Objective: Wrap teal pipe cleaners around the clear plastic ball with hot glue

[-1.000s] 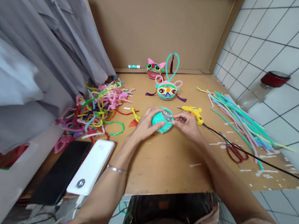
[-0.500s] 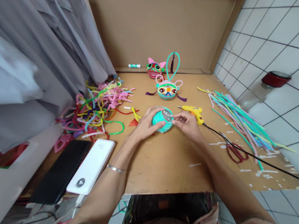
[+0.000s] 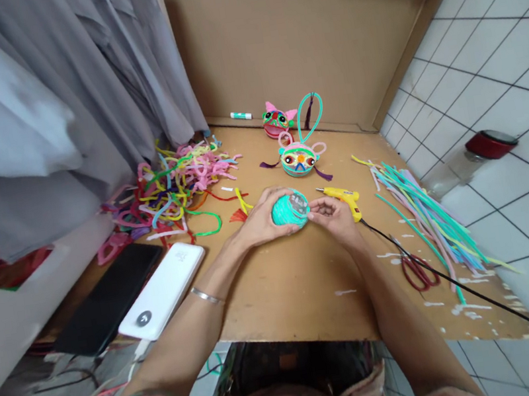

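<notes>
A round form wrapped in turquoise pipe cleaner [image 3: 288, 213] is held just above the table, a grey, partly see-through patch showing on its right end. My left hand [image 3: 264, 219] curls around its left side, thumb along the bottom and fingers over the top. With thumb and index finger, my right hand [image 3: 330, 214] pinches the right edge of the turquoise winding, where the pipe cleaner's end seems to be. A yellow glue gun [image 3: 342, 198] lies right behind my right hand. Left of my left hand are an orange tassel [image 3: 238, 216] and a yellow pipe-cleaner piece [image 3: 243, 200].
Two finished-looking animal heads, one turquoise [image 3: 297, 159] and one pink-eared [image 3: 277, 119], stand at the back. Tangled pipe cleaners [image 3: 177, 185] lie left, straight ones [image 3: 422, 213] right. Red-handled scissors [image 3: 419, 272], a black cord, a white power bank [image 3: 163, 291] and a jar [image 3: 469, 159] are around.
The turquoise form has turned slightly and the hands have shifted a little. My right hand still pinches its right edge. The whole view has moved slightly.
</notes>
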`<state>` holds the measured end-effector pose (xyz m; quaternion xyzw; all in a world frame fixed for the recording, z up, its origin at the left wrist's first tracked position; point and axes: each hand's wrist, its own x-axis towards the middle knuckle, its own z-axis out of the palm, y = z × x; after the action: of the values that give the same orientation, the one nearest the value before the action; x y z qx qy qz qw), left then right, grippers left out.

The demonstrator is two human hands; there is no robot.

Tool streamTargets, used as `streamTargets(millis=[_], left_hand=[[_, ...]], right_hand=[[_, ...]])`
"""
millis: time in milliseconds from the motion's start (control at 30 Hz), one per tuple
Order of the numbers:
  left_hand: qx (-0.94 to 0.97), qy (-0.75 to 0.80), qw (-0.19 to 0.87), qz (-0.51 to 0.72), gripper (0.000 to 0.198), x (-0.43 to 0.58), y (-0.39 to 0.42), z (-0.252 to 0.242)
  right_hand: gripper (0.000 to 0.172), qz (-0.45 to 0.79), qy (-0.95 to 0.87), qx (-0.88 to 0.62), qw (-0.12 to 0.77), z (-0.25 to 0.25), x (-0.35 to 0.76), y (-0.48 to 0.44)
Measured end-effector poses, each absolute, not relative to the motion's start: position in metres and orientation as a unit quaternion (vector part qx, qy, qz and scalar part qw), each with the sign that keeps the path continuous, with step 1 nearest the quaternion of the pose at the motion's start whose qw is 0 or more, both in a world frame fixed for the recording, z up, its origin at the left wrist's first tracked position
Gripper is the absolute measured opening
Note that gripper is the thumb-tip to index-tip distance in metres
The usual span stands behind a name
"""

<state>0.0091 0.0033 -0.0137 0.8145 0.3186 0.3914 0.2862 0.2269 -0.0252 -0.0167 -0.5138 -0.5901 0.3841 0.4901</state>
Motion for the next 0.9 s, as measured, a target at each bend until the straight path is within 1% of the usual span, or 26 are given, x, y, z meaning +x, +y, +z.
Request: streamTargets(millis=[67,233,333,400,467,600,633,700,800,900], left_hand=[[0.809,0.326,0.282,0.398,0.074,0.01,0.004,-0.015],[0.796,0.341,0.277,0.417,0.075,0.015,0.004,-0.019],[0.787,0.351,0.278,0.425,0.075,0.017,0.005,-0.022],[0.782,0.359,0.277,0.427,0.074,0.019,0.005,-0.022],[0.781,0.36,0.275,0.43,0.073,0.02,0.003,-0.021],[0.783,0.363,0.265,0.431,0.068,0.022,-0.002,-0.016],[0.784,0.364,0.261,0.429,0.067,0.022,-0.003,-0.014],[0.79,0.365,0.25,0.425,0.066,0.023,-0.006,-0.013],[0.797,0.367,0.232,0.42,0.067,0.024,-0.008,-0.013],[0.801,0.387,0.212,0.404,0.07,0.025,-0.011,-0.013]], right_hand=[[0.042,0.393,-0.581,-0.51,0.499,-0.015,0.227,-0.025],[0.051,0.422,-0.549,-0.465,0.552,-0.007,0.232,-0.028],[0.051,0.446,-0.546,-0.428,0.565,-0.003,0.235,-0.03],[0.051,0.441,-0.55,-0.424,0.568,-0.002,0.233,-0.031],[0.046,0.397,-0.578,-0.444,0.558,-0.003,0.228,-0.033],[0.023,0.207,-0.686,-0.48,0.505,-0.005,0.212,-0.039],[0.02,0.165,-0.704,-0.478,0.499,-0.005,0.208,-0.041],[0.019,0.105,-0.718,-0.469,0.504,-0.005,0.203,-0.045],[0.021,0.075,-0.708,-0.462,0.529,-0.004,0.199,-0.047],[0.019,0.118,-0.691,-0.464,0.542,-0.003,0.199,-0.046]])
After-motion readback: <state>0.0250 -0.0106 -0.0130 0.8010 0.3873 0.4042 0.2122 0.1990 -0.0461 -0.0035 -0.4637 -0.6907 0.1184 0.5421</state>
